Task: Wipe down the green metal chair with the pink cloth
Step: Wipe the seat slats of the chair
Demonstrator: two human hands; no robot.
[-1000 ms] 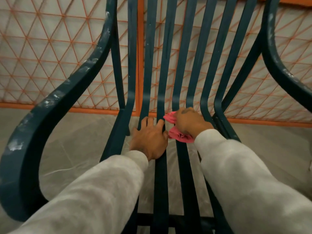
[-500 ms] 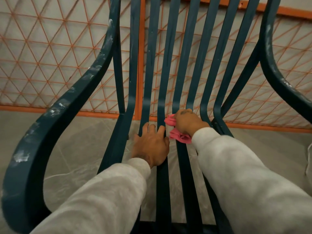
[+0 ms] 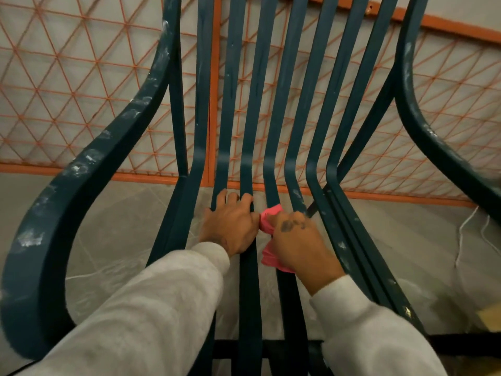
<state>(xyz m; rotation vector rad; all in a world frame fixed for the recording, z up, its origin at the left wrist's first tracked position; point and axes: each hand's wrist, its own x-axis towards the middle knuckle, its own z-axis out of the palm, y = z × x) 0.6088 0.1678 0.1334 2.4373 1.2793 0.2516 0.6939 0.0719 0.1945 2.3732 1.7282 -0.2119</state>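
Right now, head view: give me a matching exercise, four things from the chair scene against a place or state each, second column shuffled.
Column one
1. left hand
2. right hand
3. left armrest
4. orange mesh panel

Column two
a. behind the chair back
b. grips the pink cloth
c. speckled with white marks
d. rests on the seat slats, holding nothing

Pairs: 1-d, 2-b, 3-c, 4-a
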